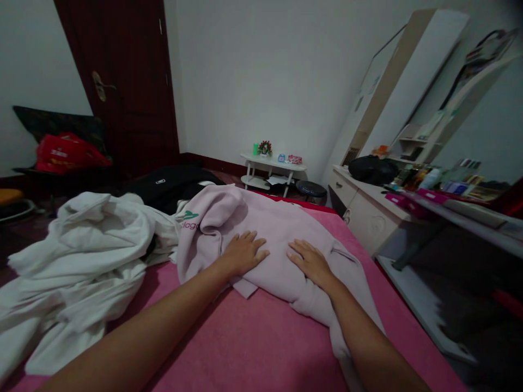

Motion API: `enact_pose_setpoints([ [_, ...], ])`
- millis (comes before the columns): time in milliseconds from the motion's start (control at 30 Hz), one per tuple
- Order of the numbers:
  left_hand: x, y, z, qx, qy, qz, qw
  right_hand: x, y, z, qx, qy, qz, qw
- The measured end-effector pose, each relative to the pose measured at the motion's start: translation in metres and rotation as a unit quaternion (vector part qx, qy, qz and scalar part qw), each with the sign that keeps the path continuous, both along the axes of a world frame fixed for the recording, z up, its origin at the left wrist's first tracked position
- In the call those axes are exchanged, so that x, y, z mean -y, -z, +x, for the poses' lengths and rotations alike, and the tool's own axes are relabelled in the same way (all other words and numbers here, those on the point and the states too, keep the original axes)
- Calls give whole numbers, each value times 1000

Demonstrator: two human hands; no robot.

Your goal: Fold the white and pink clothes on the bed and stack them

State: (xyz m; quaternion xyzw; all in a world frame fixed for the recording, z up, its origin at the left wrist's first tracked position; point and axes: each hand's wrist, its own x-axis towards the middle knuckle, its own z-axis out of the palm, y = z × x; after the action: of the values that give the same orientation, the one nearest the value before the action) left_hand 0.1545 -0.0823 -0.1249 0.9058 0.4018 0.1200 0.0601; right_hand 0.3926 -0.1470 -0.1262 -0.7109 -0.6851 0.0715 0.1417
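Observation:
A pale pink sweatshirt (273,218) lies spread across the pink bed cover (245,348), with green and dark pink lettering near its left side. My left hand (244,253) rests flat on its middle, fingers apart. To the right, my right hand (311,262) also presses flat on the fabric, fingers stretched out. One sleeve runs down beneath my right forearm toward the near side. On the left of the bed a white hooded garment (102,245) sits in a crumpled heap, touching or close to the sweatshirt's left edge.
Black clothing (167,182) lies behind the white garment. A small white table (267,161) with flowers stands by the wall, a round stool (311,190) beside it. Along the right is a dresser (363,204) crowded with bottles. A red bag (67,153) rests at the left, near the door (131,81).

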Motion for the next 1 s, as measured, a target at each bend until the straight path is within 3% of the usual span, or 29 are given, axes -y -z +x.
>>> enact_pose_setpoints([
  [333, 3, -1, 0, 19, 4, 21, 1000, 4, 4, 9, -76, -36, 96, 992],
  [1000, 0, -1, -1, 28, 2, 11, 1000, 0, 12, 13, -143, -40, 131, 980],
])
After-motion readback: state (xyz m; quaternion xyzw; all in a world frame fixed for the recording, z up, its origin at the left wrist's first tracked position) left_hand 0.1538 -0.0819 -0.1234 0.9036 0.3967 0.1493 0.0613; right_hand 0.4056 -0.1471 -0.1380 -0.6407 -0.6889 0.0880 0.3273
